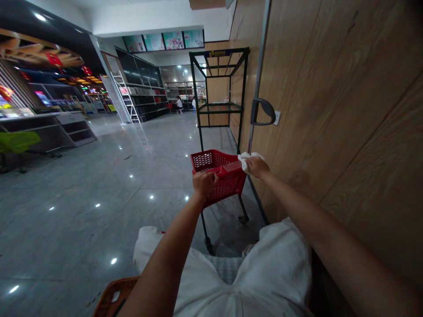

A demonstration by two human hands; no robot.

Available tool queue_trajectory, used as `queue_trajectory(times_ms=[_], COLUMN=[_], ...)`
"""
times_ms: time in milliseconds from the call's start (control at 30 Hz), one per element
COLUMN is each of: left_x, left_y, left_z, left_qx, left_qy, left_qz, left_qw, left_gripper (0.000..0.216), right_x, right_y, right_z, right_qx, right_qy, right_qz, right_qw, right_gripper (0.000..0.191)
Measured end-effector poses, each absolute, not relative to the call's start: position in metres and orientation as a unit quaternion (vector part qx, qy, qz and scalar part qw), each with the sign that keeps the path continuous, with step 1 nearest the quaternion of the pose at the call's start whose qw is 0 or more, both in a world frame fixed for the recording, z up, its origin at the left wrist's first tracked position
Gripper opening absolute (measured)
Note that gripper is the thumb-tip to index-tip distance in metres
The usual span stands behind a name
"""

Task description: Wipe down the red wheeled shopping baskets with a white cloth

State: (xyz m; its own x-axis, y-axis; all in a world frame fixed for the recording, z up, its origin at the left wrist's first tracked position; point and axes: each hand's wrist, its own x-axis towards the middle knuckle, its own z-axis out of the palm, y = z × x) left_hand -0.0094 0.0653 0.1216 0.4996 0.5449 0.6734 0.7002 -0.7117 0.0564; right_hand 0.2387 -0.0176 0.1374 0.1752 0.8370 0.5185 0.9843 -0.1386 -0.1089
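Observation:
In front of my knees stands a small red shopping cart (228,191) with a perforated plastic basket and dark legs on wheels. My left hand (205,182) is closed around the left end of its handle. A white cloth (246,162) is bunched in my right hand (258,167), against the right end of the same handle. Between the two hands a pale label (232,166) shows on the handle. The fingertips of my right hand are partly hidden by the cloth.
A wood-panelled wall (317,110) with a door pull (263,111) runs close along my right. Beyond the cart is a dark metal frame rack (219,110). An orange-brown basket (114,295) lies at my lower left. Farther off are a green chair (20,141), a ladder (127,97) and people (179,104).

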Motion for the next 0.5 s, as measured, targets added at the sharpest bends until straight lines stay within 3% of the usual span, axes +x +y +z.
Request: queue_trajectory(times_ms=[267, 500], left_x=[0.005, -0.009], left_y=[0.062, 0.071], left_z=[0.122, 0.12], left_qx=[-0.867, -0.87], left_qy=[-0.353, -0.337], left_qz=[-0.335, -0.345], left_qw=[0.11, 0.105], left_gripper=[0.037, 0.04], right_x=[0.153, 0.255], right_y=[0.003, -0.019], right_z=[0.131, 0.123], right_qx=[-0.571, -0.679], right_qy=[-0.761, -0.662], right_qz=[-0.166, -0.168], right_qw=[0.261, 0.268], right_gripper=[0.038, 0.041])
